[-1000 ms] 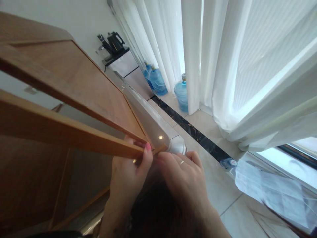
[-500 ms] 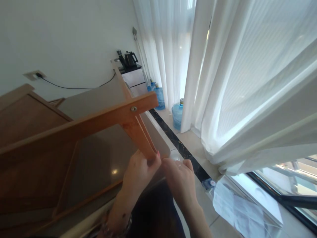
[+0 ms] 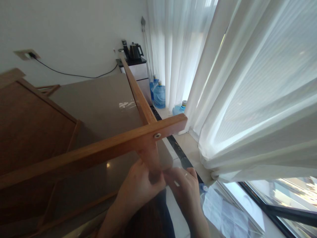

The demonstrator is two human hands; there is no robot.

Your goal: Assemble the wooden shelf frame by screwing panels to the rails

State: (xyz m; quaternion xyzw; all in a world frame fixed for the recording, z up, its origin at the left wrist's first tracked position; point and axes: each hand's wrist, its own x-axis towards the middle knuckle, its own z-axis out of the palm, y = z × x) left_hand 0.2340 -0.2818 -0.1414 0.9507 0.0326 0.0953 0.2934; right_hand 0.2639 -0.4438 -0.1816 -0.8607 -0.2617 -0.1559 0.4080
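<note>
A wooden furniture frame (image 3: 99, 147) crosses from the left to the middle, with a metal bolt (image 3: 157, 135) set in its side near the end. A short wooden leg (image 3: 150, 157) drops from it toward me. My left hand (image 3: 140, 183) is closed around the lower end of this leg, thumb at its tip. Beside it, my right hand (image 3: 184, 185) is pinched shut at the leg's end, fingertips meeting my left thumb. Whatever lies between the right fingers is hidden. From behind the bolted joint, a long wooden rail (image 3: 140, 94) runs away toward the wall.
A grey tabletop (image 3: 104, 99) and brown wooden panels (image 3: 37, 122) lie left. At the back, a black kettle (image 3: 135, 51) stands on a small cabinet (image 3: 137, 71). Blue water bottles (image 3: 159, 96) stand by white curtains (image 3: 228, 99). Crumpled plastic (image 3: 223, 211) lies at lower right.
The view has shifted, and the bolted joint now sits lower and farther right, with the long rail showing more. Both hands remain at the leg's end, slightly lower in view.
</note>
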